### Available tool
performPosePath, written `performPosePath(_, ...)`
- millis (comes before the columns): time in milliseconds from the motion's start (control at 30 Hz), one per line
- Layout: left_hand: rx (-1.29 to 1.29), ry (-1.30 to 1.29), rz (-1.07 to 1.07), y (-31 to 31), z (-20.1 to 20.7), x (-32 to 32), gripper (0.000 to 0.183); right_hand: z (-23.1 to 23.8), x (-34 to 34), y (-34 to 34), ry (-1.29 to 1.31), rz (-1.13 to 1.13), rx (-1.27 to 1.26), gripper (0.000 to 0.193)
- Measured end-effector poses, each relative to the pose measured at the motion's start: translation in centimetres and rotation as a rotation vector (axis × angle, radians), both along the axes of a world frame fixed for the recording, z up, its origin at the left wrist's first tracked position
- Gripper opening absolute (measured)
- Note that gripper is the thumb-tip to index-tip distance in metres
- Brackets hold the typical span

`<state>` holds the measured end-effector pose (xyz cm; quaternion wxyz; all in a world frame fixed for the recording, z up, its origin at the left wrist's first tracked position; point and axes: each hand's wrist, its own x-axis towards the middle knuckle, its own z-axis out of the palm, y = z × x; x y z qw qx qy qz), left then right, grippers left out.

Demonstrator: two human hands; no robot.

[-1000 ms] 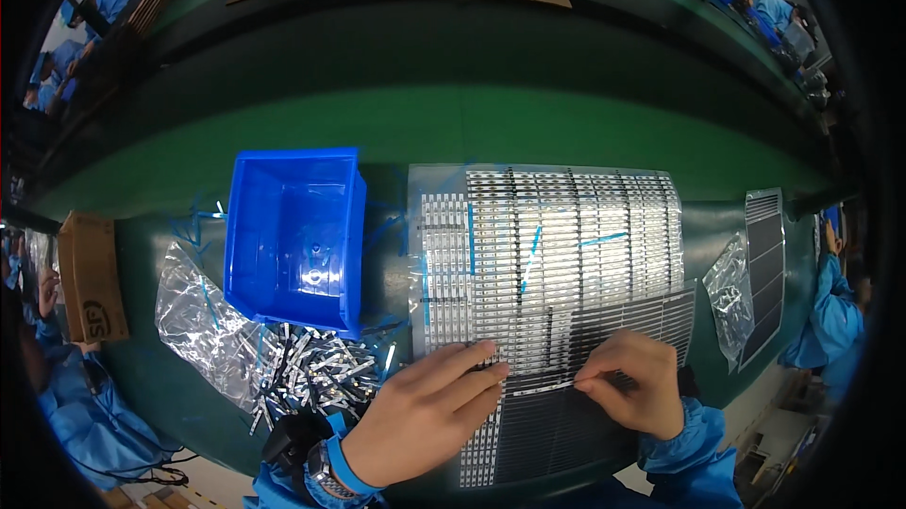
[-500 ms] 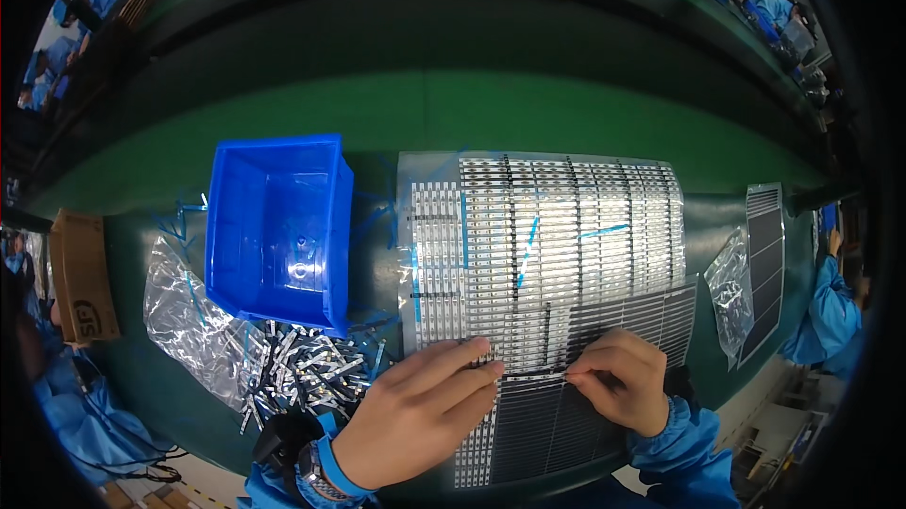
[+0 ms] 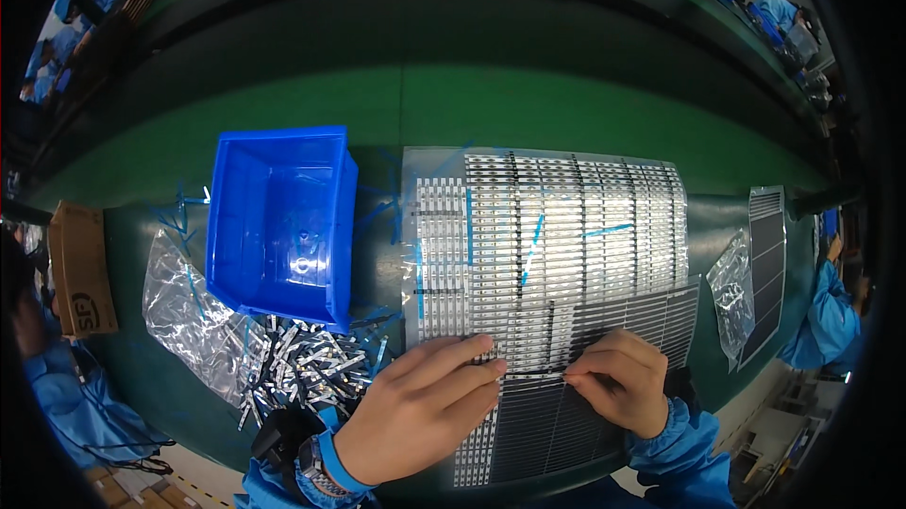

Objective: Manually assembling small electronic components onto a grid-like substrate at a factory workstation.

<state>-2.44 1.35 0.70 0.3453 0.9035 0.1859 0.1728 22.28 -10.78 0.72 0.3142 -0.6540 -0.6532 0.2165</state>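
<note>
A wide sheet (image 3: 604, 250) carries rows of narrow silver-white strips with small dark marks. Over its near part lies a dark sheet (image 3: 538, 433) scored into thin bands. My left hand (image 3: 420, 415) rests at the left edge of the dark sheet, fingers stretched forward and their tips on the strips; its thumb is hidden. To its right, my right hand (image 3: 621, 383) pinches thumb and forefinger at a thin strip (image 3: 533, 376) running along the boundary between dark and silver rows. Exactly how much of that strip is in the pinch is too small to tell.
An open blue bin (image 3: 283, 226) stands to the left. Loose cut strips (image 3: 307, 367) are heaped in front of it, beside a clear plastic bag (image 3: 189, 320). Another bag (image 3: 731, 297) and a dark sheet (image 3: 766, 268) lie at right. Blue-sleeved people work on both sides.
Both hands keep nearly the same place and grip on the sheet. The background has shifted slightly in the view.
</note>
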Motion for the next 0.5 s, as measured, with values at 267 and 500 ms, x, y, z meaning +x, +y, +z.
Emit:
performPosePath(267,-0.028,0.006,0.005,-0.01,0.09,-0.04,0.023,0.14,-0.06,0.12,-0.015,0.004,-0.005,0.016)
performPosePath(500,-0.032,0.006,0.013,0.03,0.19,0.07,0.023,0.05,0.02,0.00,0.004,-0.006,-0.016,0.016)
